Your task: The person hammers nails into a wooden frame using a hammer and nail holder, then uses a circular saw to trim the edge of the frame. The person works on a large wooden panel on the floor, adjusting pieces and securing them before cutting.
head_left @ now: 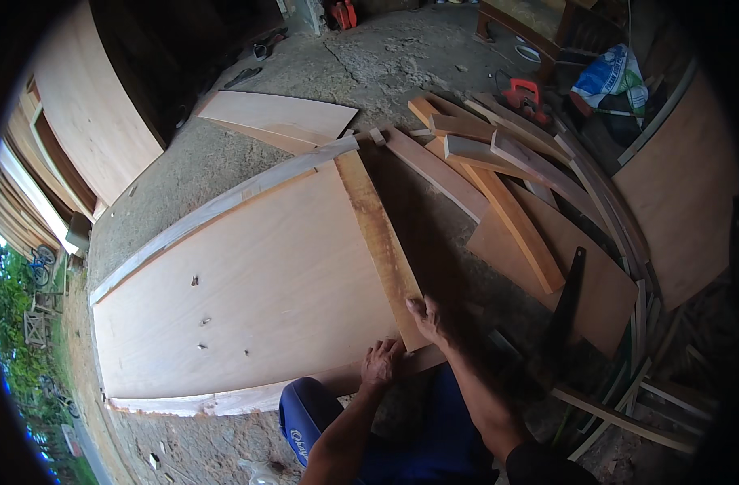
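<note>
Both hands are at the near right corner of a pale plywood panel (248, 267), close to each other yet apart. Farthest left, a large wooden sheet (103, 105) stands on edge. Rightward of it the panel lies flat and low over the rough floor (167, 153), with a far rail (224, 200) and a near rail (224, 402) along its long sides; no crosspiece shows at its left end. A few small bits (195, 281) dot its face, too small to identify. The left hand (380, 362) rests with its fingers over the near edge; whether it grips underneath, I cannot tell. Just right of it, the right hand (427, 319) is clasped on the outer edge of a brown-stained end board (373, 222), which lies across the panel's right end. Farther right are a pile of loose boards (507, 214), a red power tool (524, 99) and a dark handsaw (565, 303).

I judge the step in hand to be steadying or lining up that end board against the corner. The next move probably calls for keeping it flush with the near rail, both hands pressing evenly, before any fastening; a slip there could leave the corner out of square
</note>
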A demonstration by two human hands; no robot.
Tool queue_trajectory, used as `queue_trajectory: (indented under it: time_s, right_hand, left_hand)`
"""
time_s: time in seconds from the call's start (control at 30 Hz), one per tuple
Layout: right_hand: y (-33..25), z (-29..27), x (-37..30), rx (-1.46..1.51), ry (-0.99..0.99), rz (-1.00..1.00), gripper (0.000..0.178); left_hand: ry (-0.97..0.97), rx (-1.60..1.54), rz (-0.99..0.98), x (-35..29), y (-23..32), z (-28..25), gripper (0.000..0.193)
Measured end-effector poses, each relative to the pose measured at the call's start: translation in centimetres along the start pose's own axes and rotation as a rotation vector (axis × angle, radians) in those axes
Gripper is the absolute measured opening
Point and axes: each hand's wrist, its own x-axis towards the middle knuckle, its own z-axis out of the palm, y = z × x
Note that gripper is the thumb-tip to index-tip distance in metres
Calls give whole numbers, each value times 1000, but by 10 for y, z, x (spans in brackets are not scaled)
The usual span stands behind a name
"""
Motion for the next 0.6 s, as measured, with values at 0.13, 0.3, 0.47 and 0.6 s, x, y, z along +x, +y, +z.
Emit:
queue_trajectory:
  time_s: [0.13, 0.3, 0.47, 0.6]
  right_hand:
    - [-12, -6, 3, 4, -86, 82, 62]
    - [-15, -9, 0, -7, -102, 88, 62]
    - [-22, -15, -1, -4, -92, 119, 62]
    - [-22, -13, 0, 11, -86, 112, 63]
  left_hand:
    - [13, 25, -28, 1, -5, 5, 36]
    - [42, 37, 0, 0, -11, 13, 36]
    - [10, 32, -12, -1, -8, 5, 36]
    - [12, 13, -6, -1, -12, 4, 36]
